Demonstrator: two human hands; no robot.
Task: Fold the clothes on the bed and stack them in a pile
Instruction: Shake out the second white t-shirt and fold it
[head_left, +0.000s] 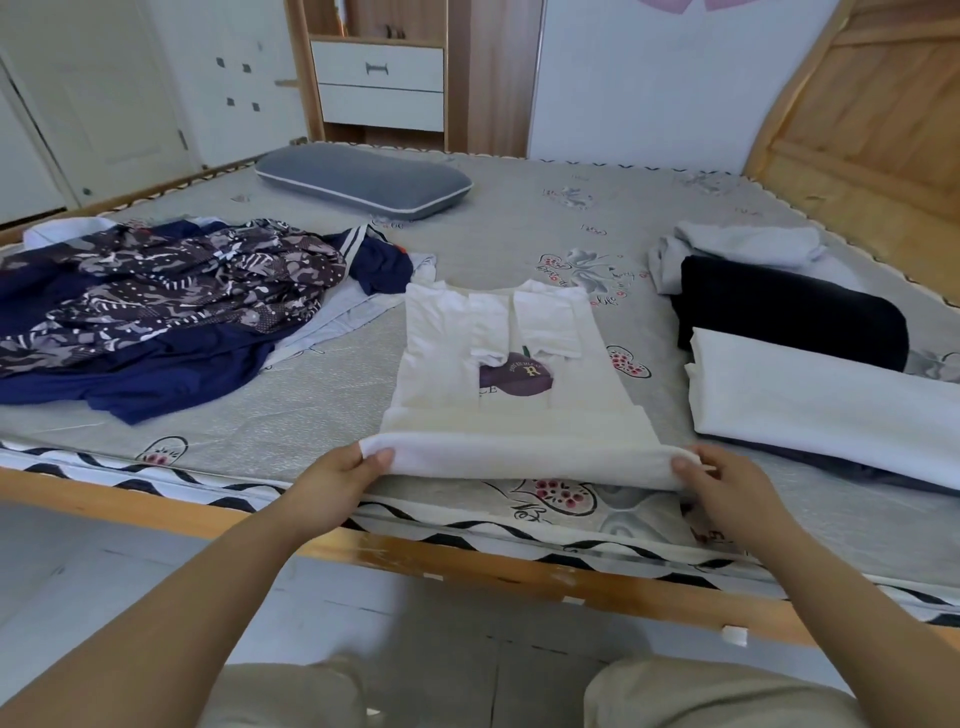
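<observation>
A white T-shirt (498, 400) with a purple print lies on the bed (311, 415), its sleeves folded in over the middle. Its near hem is lifted off the mattress and doubled back. My left hand (337, 478) pinches the hem's left corner, and my right hand (722, 483) pinches the right corner. To the right sit folded clothes: a white piece (831, 410), a black piece (789, 312) behind it and a light grey piece (737, 249) furthest back. On the left lies a heap of unfolded clothes (171, 306), dark blue and patterned.
A grey pillow (363, 179) lies at the far side of the bed. The wooden bed frame edge (467, 561) runs just below my hands. A drawer unit (382, 83) stands behind the bed, and a wooden headboard (872, 119) rises at the right.
</observation>
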